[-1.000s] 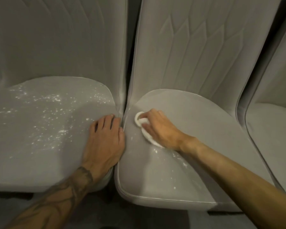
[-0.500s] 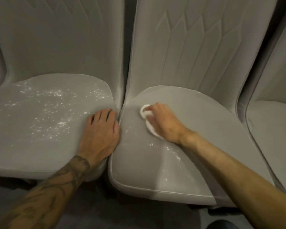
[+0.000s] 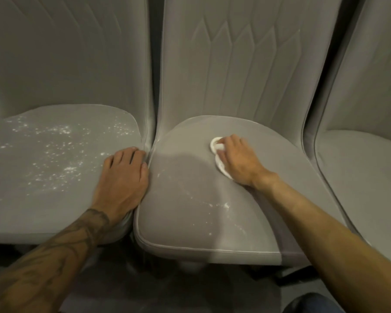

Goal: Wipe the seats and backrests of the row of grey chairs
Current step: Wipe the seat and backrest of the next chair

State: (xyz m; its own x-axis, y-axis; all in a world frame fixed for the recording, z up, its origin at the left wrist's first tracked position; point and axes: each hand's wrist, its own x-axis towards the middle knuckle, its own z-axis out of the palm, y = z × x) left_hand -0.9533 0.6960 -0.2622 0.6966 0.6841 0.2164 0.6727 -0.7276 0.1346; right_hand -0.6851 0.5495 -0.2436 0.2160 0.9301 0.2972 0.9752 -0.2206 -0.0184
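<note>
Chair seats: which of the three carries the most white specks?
The left seat, where the left hand rests: specks scatter across it. The middle seat has only a few near its front; the right seat shows none.

Matt grey velvety chairs (image 3: 190, 211); soft white cloth (image 3: 217, 152).

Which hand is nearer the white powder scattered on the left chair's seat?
Left. The left hand rests on the left seat beside the powder; the right hand holds a white cloth on the middle seat.

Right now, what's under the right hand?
A crumpled white cloth on the middle grey upholstered seat. Its edges show beside the right hand; the rest is covered.
</note>
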